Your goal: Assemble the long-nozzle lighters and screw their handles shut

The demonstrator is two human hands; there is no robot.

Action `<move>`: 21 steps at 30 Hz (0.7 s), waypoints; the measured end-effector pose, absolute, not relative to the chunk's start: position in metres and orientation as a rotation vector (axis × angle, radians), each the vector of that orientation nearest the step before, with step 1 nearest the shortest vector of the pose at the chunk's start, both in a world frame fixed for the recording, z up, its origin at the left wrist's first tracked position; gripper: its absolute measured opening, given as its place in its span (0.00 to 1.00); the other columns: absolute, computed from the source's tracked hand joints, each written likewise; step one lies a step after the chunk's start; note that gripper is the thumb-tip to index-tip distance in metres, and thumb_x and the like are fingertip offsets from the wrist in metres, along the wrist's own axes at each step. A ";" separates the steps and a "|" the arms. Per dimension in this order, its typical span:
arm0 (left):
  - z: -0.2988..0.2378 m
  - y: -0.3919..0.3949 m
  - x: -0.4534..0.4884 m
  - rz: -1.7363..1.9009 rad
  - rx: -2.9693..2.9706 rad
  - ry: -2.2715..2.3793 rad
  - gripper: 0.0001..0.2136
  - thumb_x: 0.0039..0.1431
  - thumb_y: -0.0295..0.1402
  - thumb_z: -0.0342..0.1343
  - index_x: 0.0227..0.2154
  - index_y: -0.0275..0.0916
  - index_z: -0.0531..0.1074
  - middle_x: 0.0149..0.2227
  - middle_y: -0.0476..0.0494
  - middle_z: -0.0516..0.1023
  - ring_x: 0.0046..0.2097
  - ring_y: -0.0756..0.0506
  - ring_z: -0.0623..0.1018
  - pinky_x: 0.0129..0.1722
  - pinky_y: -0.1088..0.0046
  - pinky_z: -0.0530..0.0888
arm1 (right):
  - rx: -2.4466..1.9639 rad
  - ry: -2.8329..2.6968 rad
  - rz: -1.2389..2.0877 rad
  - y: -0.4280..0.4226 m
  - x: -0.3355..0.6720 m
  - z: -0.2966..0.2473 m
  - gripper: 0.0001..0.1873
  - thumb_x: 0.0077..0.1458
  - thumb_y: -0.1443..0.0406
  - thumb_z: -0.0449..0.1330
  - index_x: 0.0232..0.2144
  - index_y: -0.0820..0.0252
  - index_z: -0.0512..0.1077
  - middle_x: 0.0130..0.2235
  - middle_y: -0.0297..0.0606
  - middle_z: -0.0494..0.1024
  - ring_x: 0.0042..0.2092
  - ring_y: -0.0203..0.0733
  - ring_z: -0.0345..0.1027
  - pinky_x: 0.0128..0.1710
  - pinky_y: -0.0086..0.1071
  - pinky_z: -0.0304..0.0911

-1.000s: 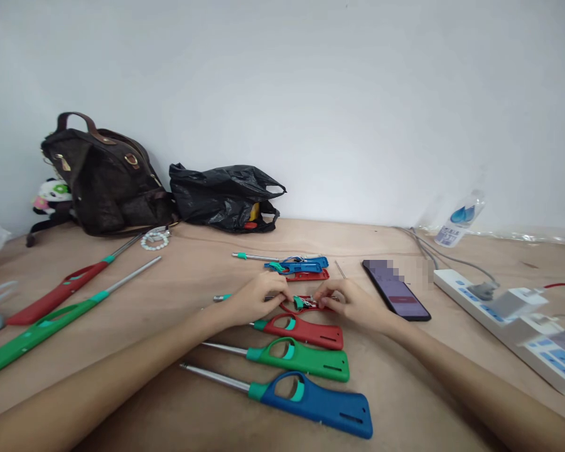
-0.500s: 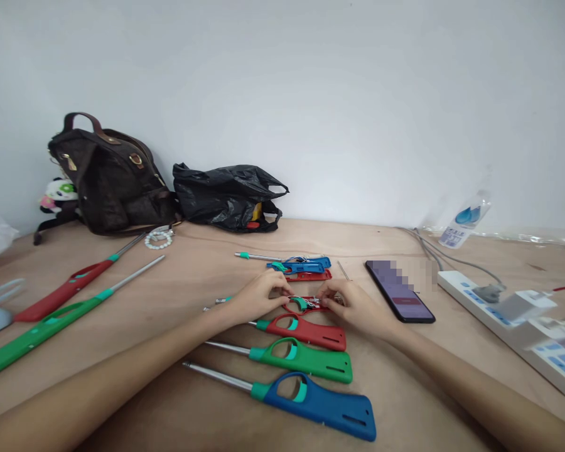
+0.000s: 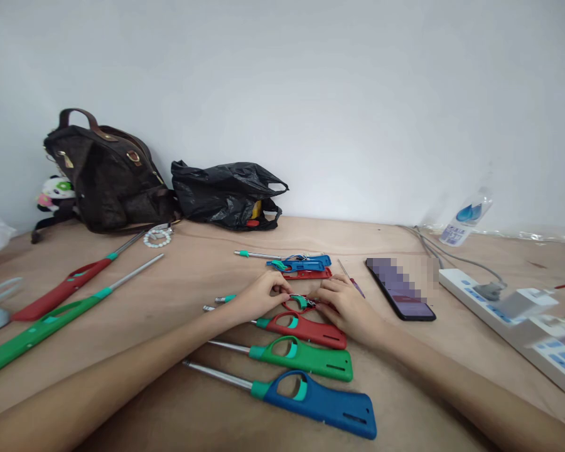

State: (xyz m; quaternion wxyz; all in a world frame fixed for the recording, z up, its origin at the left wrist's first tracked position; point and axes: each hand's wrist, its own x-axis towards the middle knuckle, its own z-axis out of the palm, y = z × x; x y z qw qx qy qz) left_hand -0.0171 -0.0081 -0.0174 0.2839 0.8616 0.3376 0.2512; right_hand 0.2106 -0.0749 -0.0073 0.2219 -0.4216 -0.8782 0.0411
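An opened red gas lighter (image 3: 292,306) lies between my hands, its green trigger and thin wires showing. My left hand (image 3: 263,296) pinches its left end, thumb and fingertips pressed together. Over its handle end my right hand (image 3: 343,306) curls with bent fingers, covering most of that half. Just beyond are an opened blue lighter (image 3: 306,265) and a red half shell (image 3: 306,274). Closer to me lie a whole red lighter (image 3: 315,329), a green lighter (image 3: 320,363) and a blue lighter (image 3: 329,408), side by side.
On the left rest a long red lighter (image 3: 66,290) and a long green lighter (image 3: 42,329). A backpack (image 3: 113,176), a black plastic bag (image 3: 226,194) and a bead bracelet (image 3: 157,237) sit behind. To the right are a screwdriver (image 3: 356,287), a phone (image 3: 402,292), a power strip (image 3: 480,307) and a bottle (image 3: 466,220).
My right hand has shifted slightly left and curled further over the handle of the opened red lighter, uncovering the screwdriver's handle. My left hand keeps nearly the same place.
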 end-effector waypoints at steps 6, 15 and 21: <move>-0.019 -0.006 -0.016 0.678 2.242 0.865 0.04 0.55 0.29 0.56 0.32 0.34 0.75 0.31 0.46 0.76 0.36 0.46 0.74 0.37 0.73 0.70 | -1.160 -2.430 0.090 -0.075 0.210 -0.009 0.10 0.61 0.70 0.53 0.40 0.58 0.73 0.38 0.40 0.76 0.45 0.45 0.68 0.48 0.42 0.58; -0.011 -0.013 -0.015 0.688 2.411 0.873 0.03 0.56 0.24 0.55 0.31 0.35 0.74 0.34 0.45 0.76 0.39 0.46 0.73 0.40 0.71 0.69 | -1.157 -2.442 0.056 -0.075 0.211 -0.012 0.11 0.61 0.71 0.52 0.42 0.58 0.72 0.39 0.40 0.76 0.45 0.45 0.67 0.48 0.42 0.56; 0.003 -0.021 -0.016 0.538 2.725 0.860 0.05 0.59 0.24 0.55 0.29 0.37 0.74 0.36 0.46 0.74 0.43 0.44 0.69 0.47 0.66 0.65 | -1.154 -2.484 -0.087 -0.078 0.208 -0.011 0.11 0.63 0.70 0.51 0.41 0.59 0.73 0.39 0.42 0.75 0.44 0.45 0.67 0.50 0.42 0.57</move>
